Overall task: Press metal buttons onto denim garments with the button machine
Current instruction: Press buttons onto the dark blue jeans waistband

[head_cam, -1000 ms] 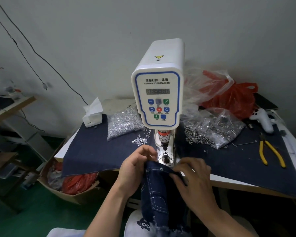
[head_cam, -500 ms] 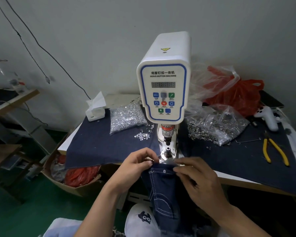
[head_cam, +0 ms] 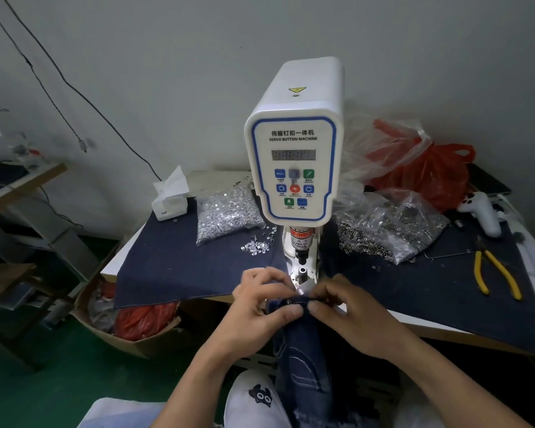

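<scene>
A white servo button machine (head_cam: 294, 168) stands at the table's front edge, its metal die post (head_cam: 302, 272) just beyond my hands. A dark denim garment (head_cam: 303, 353) with white stitching hangs down from its waistband edge into my lap. My left hand (head_cam: 257, 310) pinches that edge from the left, thumb on top. My right hand (head_cam: 346, 307) pinches it from the right. A metal button (head_cam: 288, 301) shows on the waistband between my thumbs.
A bag of silver buttons (head_cam: 229, 211) and loose ones (head_cam: 255, 247) lie left of the machine; a bag of metal rings (head_cam: 389, 233) lies right. Yellow pliers (head_cam: 494, 274), a white controller (head_cam: 482, 213), red bags (head_cam: 430, 174), and a tissue box (head_cam: 169, 200) sit on the denim-covered table (head_cam: 179, 270). A cardboard box (head_cam: 130, 335) stands below.
Both hands have drawn the waistband edge a little toward me, off the die post, and my thumbs have come closer together. The view has tilted downward.
</scene>
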